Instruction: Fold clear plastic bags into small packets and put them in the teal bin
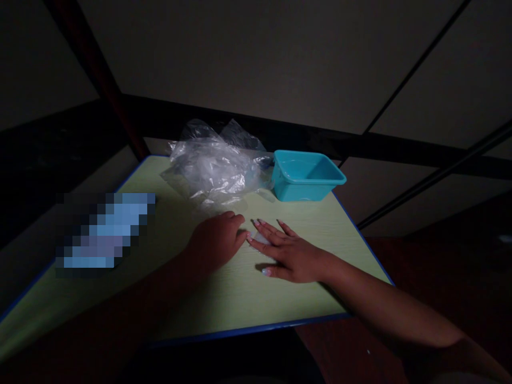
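My right hand (286,250) lies on the tabletop with its fingers spread. Beneath its fingers is a small, whitish, translucent piece (262,238), flat on the table and partly hidden by them. Just to the left, my left hand (218,240) has its fingers curled, thumb and forefinger close to the edge of that piece. Whether the left fingers pinch anything is too small to tell.
On the pale green table (224,304) with a blue edge, crumpled clear plastic bags (220,165) lie at the back. A turquoise bin (304,186) stands at the back right. At the left is a blurred-out bluish object (108,232).
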`<act>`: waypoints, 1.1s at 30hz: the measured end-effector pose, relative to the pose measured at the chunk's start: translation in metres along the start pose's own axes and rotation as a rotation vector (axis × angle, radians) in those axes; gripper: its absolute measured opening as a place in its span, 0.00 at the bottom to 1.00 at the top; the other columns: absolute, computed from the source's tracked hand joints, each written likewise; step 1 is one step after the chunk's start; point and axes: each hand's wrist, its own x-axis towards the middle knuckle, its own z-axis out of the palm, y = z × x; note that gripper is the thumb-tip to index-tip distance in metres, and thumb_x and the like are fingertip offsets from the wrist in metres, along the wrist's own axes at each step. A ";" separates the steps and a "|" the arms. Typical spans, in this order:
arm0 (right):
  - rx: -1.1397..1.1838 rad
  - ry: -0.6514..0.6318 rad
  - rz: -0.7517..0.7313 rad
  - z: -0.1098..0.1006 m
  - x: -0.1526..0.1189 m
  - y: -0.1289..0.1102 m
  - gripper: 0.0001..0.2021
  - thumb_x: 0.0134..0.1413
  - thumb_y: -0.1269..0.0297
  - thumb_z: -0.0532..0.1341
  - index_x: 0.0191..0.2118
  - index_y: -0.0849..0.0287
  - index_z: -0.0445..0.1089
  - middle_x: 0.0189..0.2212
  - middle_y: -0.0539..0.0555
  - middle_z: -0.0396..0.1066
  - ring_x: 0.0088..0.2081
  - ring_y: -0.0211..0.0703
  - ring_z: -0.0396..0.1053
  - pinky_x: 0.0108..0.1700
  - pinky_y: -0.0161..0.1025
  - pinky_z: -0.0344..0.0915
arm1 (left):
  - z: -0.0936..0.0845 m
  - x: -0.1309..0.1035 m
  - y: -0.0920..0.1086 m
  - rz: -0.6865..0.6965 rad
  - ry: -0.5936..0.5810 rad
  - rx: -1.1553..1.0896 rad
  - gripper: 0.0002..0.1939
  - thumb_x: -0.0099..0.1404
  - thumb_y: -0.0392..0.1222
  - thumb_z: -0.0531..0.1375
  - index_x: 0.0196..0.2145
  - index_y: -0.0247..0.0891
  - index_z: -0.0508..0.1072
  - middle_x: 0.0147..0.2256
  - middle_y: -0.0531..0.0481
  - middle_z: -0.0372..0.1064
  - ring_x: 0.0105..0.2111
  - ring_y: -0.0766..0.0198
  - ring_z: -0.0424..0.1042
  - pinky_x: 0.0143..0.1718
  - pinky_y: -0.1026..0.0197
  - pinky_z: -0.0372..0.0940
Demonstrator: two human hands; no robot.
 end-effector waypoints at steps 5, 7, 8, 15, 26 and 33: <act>-0.024 -0.029 0.003 0.000 0.001 -0.001 0.35 0.61 0.46 0.56 0.68 0.49 0.45 0.69 0.65 0.22 0.69 0.56 0.25 0.63 0.65 0.29 | 0.005 0.000 0.000 0.030 0.034 -0.032 0.12 0.67 0.44 0.57 0.42 0.36 0.74 0.38 0.45 0.72 0.37 0.54 0.73 0.37 0.57 0.64; -0.023 -0.047 0.008 0.000 0.002 -0.001 0.34 0.60 0.45 0.56 0.68 0.47 0.47 0.69 0.64 0.21 0.69 0.56 0.24 0.63 0.66 0.28 | 0.007 0.000 -0.001 0.046 0.047 -0.050 0.11 0.66 0.43 0.57 0.42 0.35 0.74 0.38 0.45 0.72 0.37 0.55 0.73 0.38 0.57 0.64; -0.019 -0.053 0.008 0.000 0.002 -0.001 0.34 0.60 0.45 0.56 0.67 0.47 0.48 0.69 0.63 0.21 0.69 0.57 0.24 0.62 0.66 0.27 | 0.008 0.001 -0.001 0.057 0.057 -0.062 0.11 0.66 0.43 0.57 0.42 0.35 0.74 0.37 0.45 0.72 0.36 0.55 0.72 0.38 0.57 0.64; 0.184 -0.015 -0.012 -0.007 0.000 0.007 0.34 0.66 0.51 0.49 0.70 0.51 0.32 0.69 0.62 0.27 0.69 0.51 0.26 0.63 0.67 0.27 | 0.014 0.006 -0.006 0.180 0.310 -0.124 0.14 0.66 0.43 0.57 0.44 0.32 0.74 0.39 0.41 0.70 0.42 0.51 0.68 0.45 0.50 0.64; 0.236 0.281 0.172 -0.017 -0.002 0.030 0.32 0.65 0.70 0.45 0.70 0.48 0.30 0.69 0.56 0.37 0.69 0.50 0.37 0.62 0.68 0.36 | 0.020 -0.006 0.003 0.612 0.017 -0.242 0.23 0.65 0.53 0.59 0.55 0.44 0.69 0.57 0.43 0.65 0.57 0.49 0.61 0.59 0.42 0.50; 0.303 0.189 0.043 -0.014 0.001 0.027 0.28 0.69 0.59 0.43 0.70 0.48 0.32 0.69 0.56 0.38 0.69 0.49 0.38 0.63 0.67 0.35 | 0.035 -0.009 -0.001 0.610 -0.209 -0.116 0.33 0.64 0.59 0.58 0.64 0.53 0.56 0.67 0.48 0.46 0.66 0.47 0.45 0.62 0.32 0.27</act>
